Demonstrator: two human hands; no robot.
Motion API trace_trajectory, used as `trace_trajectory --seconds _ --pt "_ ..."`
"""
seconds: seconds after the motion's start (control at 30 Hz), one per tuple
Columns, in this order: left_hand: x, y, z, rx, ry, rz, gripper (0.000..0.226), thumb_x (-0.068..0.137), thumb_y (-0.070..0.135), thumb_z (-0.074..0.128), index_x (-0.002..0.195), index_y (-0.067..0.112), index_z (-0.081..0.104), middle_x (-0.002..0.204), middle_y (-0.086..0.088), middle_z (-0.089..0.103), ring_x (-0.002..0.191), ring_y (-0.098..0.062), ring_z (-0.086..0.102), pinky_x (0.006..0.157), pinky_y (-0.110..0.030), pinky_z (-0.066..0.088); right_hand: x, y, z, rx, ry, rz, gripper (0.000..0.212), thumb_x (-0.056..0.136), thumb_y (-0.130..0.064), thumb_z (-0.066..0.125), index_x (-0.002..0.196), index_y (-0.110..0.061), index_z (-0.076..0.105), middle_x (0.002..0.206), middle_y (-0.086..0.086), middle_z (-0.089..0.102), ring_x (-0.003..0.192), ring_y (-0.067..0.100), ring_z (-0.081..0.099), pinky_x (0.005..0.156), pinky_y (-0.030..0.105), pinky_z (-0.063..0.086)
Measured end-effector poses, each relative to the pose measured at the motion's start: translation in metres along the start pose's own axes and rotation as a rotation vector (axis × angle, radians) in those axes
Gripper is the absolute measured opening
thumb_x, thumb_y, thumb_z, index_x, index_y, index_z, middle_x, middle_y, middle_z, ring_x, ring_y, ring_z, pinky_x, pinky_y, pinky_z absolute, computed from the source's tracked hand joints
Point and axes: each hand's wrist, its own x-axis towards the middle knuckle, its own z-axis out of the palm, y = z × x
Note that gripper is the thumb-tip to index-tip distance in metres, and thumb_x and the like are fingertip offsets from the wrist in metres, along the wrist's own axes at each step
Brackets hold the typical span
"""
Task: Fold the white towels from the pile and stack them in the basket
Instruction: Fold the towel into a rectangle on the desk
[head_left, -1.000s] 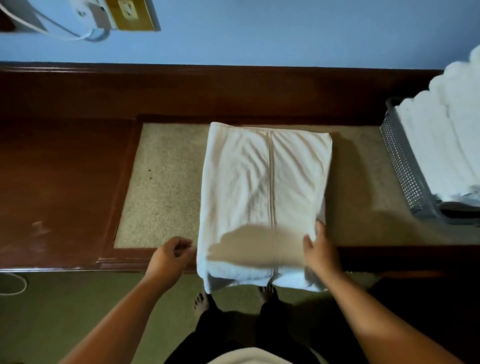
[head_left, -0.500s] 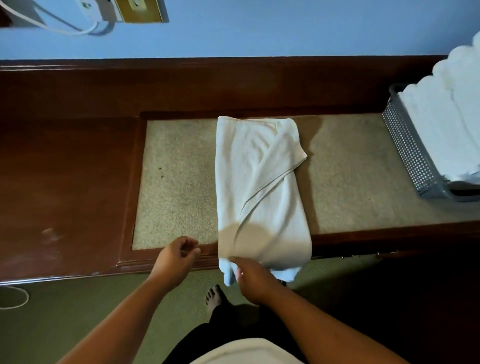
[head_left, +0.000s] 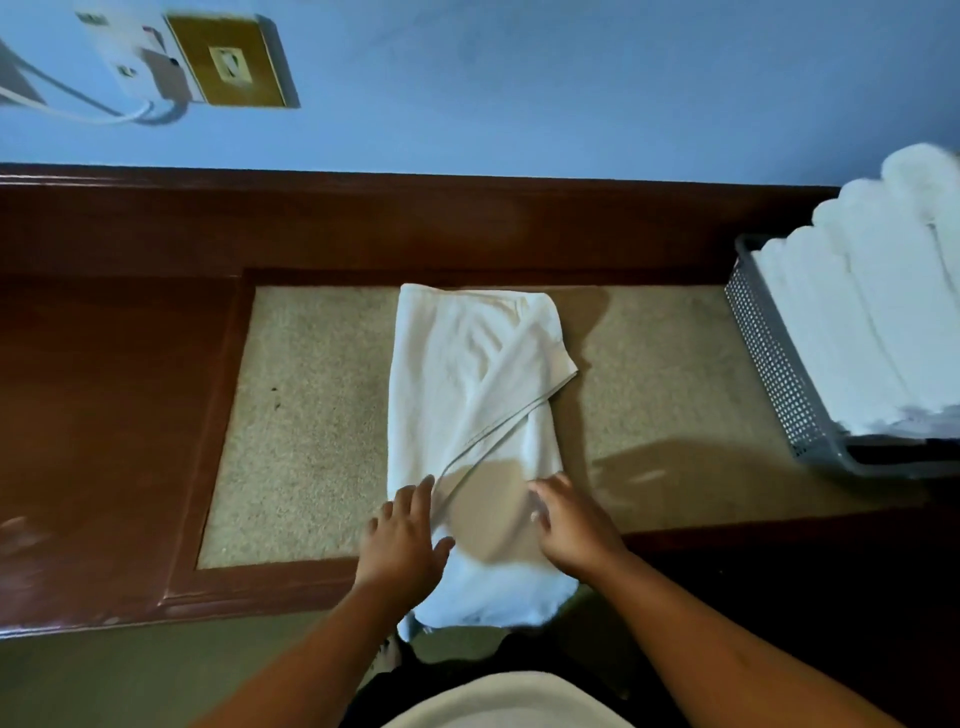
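A white towel (head_left: 467, 395) lies folded into a long narrow strip on the beige inlay of the wooden table (head_left: 311, 415). Its near end hangs over the front edge, and one flap lies slanted across it. My left hand (head_left: 402, 540) rests flat on the towel's near left edge with fingers spread. My right hand (head_left: 571, 525) presses on the near right edge, fingers slightly bent. At the far right stands a grey perforated basket (head_left: 769, 364) holding several white towels (head_left: 872, 312) stacked on edge.
The table runs along a blue wall with a dark wooden ledge (head_left: 415, 223) behind it. A brass socket plate (head_left: 231, 62) and white cable (head_left: 78, 109) sit on the wall at upper left. Green carpet (head_left: 104, 686) lies below the table.
The towel's right half has been folded over onto the left, making it narrower. My left hand has moved onto the towel's near left edge and my right hand has shifted to its near right edge.
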Motion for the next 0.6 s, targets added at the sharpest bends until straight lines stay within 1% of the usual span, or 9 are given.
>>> trace_trajectory --seconds 0.07,0.1,0.13,0.2,0.33,0.43,0.47,0.53,0.6 --pt "0.015 0.009 0.008 0.082 0.037 -0.047 0.091 0.077 0.048 0.077 0.151 0.01 0.039 0.13 -0.009 0.057 0.11 -0.033 0.062 0.087 -0.047 0.053 0.014 0.005 -0.01 -0.022 0.002 -0.03 0.043 0.095 -0.023 0.053 0.138 -0.025 0.052 0.134 0.001 0.047 0.117 0.022 0.055 0.093 0.029 0.042" --pt "0.024 0.01 0.013 0.113 0.062 -0.058 0.091 0.068 0.044 0.084 0.143 0.006 0.049 0.116 -0.011 0.064 0.096 -0.034 0.066 0.076 -0.046 0.056 0.019 0.008 -0.013 -0.032 0.0 -0.049 0.043 0.094 -0.023 0.053 0.138 -0.026 0.052 0.134 0.001 0.047 0.116 0.022 0.055 0.092 0.03 0.042" --pt "0.033 0.012 0.016 0.118 0.098 -0.076 0.086 0.063 0.039 0.087 0.136 0.005 0.056 0.106 -0.011 0.066 0.087 -0.035 0.067 0.07 -0.046 0.056 0.024 0.01 -0.016 -0.044 -0.006 -0.075 0.044 0.094 -0.024 0.052 0.138 -0.026 0.052 0.133 0.001 0.047 0.115 0.022 0.055 0.091 0.03 0.042" --pt "0.053 0.017 0.013 0.069 0.079 -0.13 0.074 0.069 0.032 0.081 0.134 0.007 0.057 0.105 -0.011 0.066 0.089 -0.036 0.066 0.073 -0.047 0.054 0.032 0.015 -0.018 -0.064 -0.025 -0.113 0.045 0.092 -0.025 0.051 0.137 -0.025 0.053 0.132 0.003 0.048 0.113 0.024 0.055 0.091 0.031 0.042" --pt "0.103 0.028 -0.002 -0.007 0.095 -0.138 0.062 0.085 0.024 0.063 0.144 0.015 0.046 0.125 -0.007 0.06 0.111 -0.034 0.06 0.092 -0.048 0.047 0.054 0.03 -0.012 -0.168 -0.054 -0.228 0.048 0.084 -0.027 0.051 0.131 -0.026 0.056 0.131 0.002 0.05 0.113 0.029 0.057 0.091 0.039 0.052" --pt "0.146 0.035 -0.02 -0.135 0.086 -0.147 0.054 0.087 0.022 0.06 0.14 0.019 0.047 0.13 -0.005 0.058 0.118 -0.032 0.057 0.097 -0.044 0.041 0.078 0.036 -0.009 -0.316 -0.156 -0.452 0.059 0.07 -0.032 0.074 0.128 -0.028 0.062 0.135 0.002 0.058 0.121 0.025 0.06 0.093 0.04 0.056" --pt "0.16 0.037 -0.026 -0.189 0.094 -0.152 0.049 0.087 0.019 0.059 0.136 0.019 0.049 0.128 -0.004 0.06 0.117 -0.032 0.057 0.096 -0.043 0.039 0.084 0.034 -0.01 -0.398 -0.168 -0.531 0.063 0.068 -0.037 0.076 0.129 -0.028 0.063 0.139 0.003 0.058 0.125 0.023 0.059 0.098 0.04 0.054" --pt "0.194 0.04 -0.041 -0.271 0.131 -0.159 0.039 0.087 0.013 0.056 0.125 0.019 0.056 0.12 -0.005 0.065 0.11 -0.033 0.061 0.092 -0.041 0.04 0.103 0.033 -0.009 -0.486 -0.164 -0.64 0.064 0.079 -0.043 0.066 0.139 -0.026 0.054 0.151 0.005 0.048 0.139 0.023 0.046 0.111 0.042 0.04" --pt "0.232 0.043 -0.058 -0.385 0.187 -0.201 0.029 0.087 0.008 0.054 0.113 0.016 0.063 0.105 -0.008 0.07 0.099 -0.036 0.064 0.082 -0.037 0.044 0.137 0.031 -0.014 -0.457 -0.126 -0.612 0.065 0.088 -0.045 0.05 0.149 -0.026 0.042 0.161 0.005 0.033 0.148 0.025 0.031 0.116 0.047 0.028"
